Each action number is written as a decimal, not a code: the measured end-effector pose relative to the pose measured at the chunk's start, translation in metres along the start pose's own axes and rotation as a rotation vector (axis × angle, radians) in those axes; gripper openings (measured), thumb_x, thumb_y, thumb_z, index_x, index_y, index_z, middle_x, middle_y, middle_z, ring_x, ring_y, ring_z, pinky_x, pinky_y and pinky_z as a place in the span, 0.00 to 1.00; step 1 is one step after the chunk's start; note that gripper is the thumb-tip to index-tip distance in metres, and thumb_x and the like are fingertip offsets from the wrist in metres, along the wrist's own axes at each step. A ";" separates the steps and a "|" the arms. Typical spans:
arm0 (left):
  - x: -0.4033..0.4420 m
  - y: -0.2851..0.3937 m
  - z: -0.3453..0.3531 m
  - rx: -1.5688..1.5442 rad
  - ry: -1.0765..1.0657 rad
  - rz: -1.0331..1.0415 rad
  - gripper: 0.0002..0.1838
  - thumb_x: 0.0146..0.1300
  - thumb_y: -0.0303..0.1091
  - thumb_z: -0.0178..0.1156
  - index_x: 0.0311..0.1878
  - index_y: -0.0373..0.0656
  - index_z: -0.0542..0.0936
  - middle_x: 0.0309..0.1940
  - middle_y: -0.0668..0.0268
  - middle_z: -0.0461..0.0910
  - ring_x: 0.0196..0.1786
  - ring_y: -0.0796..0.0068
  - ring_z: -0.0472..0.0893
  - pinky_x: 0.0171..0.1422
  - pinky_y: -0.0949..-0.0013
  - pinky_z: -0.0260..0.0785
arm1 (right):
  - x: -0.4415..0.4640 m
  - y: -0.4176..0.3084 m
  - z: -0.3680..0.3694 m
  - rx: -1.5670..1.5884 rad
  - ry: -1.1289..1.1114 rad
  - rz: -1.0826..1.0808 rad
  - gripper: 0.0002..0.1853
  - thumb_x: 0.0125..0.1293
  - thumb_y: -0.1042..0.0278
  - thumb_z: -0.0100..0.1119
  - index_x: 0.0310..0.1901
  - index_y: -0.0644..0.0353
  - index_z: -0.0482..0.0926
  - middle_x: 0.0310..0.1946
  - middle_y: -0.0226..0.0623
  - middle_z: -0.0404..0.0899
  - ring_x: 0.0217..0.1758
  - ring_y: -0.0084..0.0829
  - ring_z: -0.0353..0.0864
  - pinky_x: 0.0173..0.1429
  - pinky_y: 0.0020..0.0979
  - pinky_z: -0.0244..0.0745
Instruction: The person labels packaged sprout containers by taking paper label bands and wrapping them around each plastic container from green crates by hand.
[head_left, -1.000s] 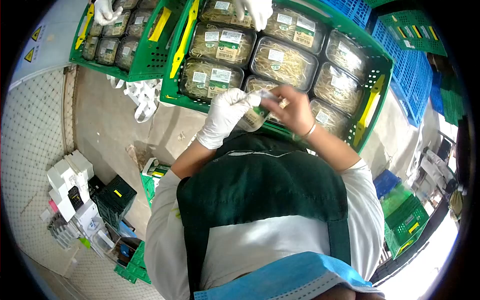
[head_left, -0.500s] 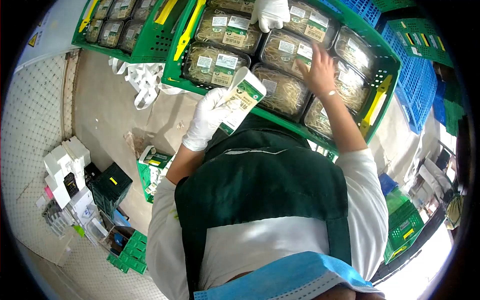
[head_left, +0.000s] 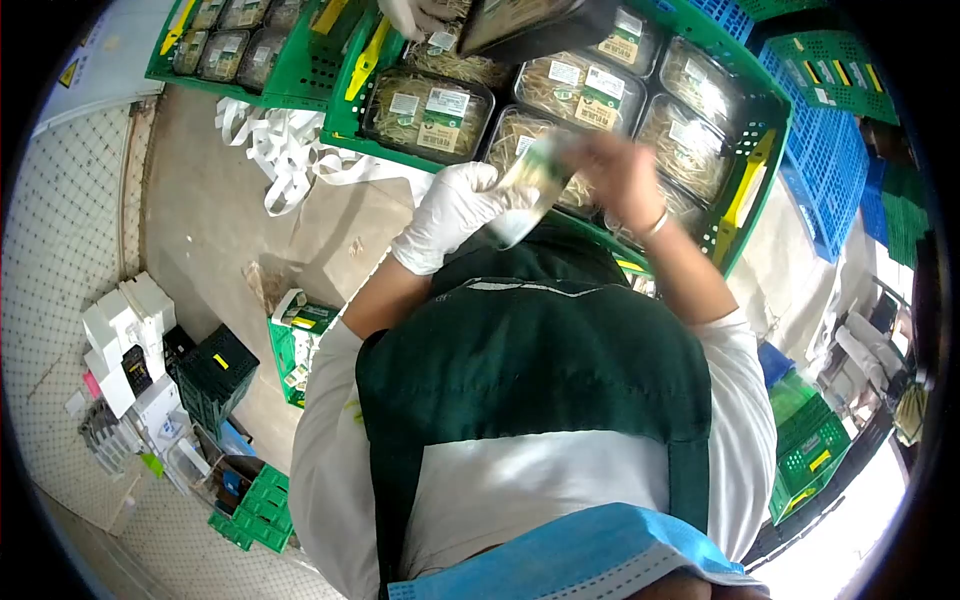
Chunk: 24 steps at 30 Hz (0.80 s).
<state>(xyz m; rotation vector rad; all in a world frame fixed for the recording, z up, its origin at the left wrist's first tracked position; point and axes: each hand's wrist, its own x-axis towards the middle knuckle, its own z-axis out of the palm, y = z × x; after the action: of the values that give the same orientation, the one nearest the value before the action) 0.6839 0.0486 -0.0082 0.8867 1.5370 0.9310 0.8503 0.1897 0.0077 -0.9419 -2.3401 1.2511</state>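
My left hand (head_left: 452, 215), in a white glove, is closed around a stack of green and beige labels (head_left: 530, 190). The stack is smeared by motion. At its upper end is my bare right hand (head_left: 622, 180); the fingers are blurred, so I cannot tell whether they grip a label. Just beyond both hands, a green crate (head_left: 345, 140) holds several clear-lidded black trays of pale sprouts. One labelled tray (head_left: 428, 115) lies at the crate's near left corner, another labelled tray (head_left: 580, 92) further right.
Another person's gloved hand (head_left: 408, 15) is at the crate's far side, near a tilted black tray (head_left: 535, 28) above the others. A second green crate (head_left: 290, 90) stands left. White strapping (head_left: 285, 160) lies on the floor. Blue crates (head_left: 825, 190) are at right.
My right hand has moved from above the trays down and left to the labels. The other person's hand has moved left, and a tilted tray has appeared over the crate.
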 end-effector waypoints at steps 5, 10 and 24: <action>-0.029 -0.014 -0.035 -0.410 0.114 -0.098 0.08 0.51 0.20 0.47 0.36 0.32 0.72 0.32 0.60 0.77 0.32 0.77 0.78 0.36 0.78 0.71 | 0.017 0.060 -0.010 -0.351 -0.207 0.151 0.15 0.54 0.62 0.55 0.38 0.62 0.68 0.30 0.48 0.76 0.31 0.44 0.77 0.34 0.37 0.73; -0.039 -0.023 -0.041 -0.542 0.152 -0.100 0.10 0.52 0.19 0.47 0.39 0.32 0.71 0.34 0.61 0.77 0.35 0.77 0.78 0.39 0.78 0.70 | -0.006 0.117 0.061 -0.748 -0.181 -0.141 0.19 0.54 0.58 0.53 0.45 0.57 0.65 0.31 0.45 0.74 0.31 0.42 0.77 0.30 0.36 0.73; 0.013 0.034 0.045 -0.237 -0.033 0.211 0.10 0.53 0.24 0.57 0.40 0.36 0.75 0.34 0.68 0.77 0.38 0.82 0.74 0.44 0.78 0.65 | -0.054 -0.008 -0.011 0.193 -0.095 0.037 0.14 0.51 0.71 0.59 0.40 0.62 0.70 0.24 0.44 0.74 0.27 0.36 0.76 0.33 0.31 0.70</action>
<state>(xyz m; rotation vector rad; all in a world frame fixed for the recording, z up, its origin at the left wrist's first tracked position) 0.7289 0.0794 0.0123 0.8983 1.2903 1.2168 0.8929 0.1563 0.0218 -0.8839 -2.2303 1.5363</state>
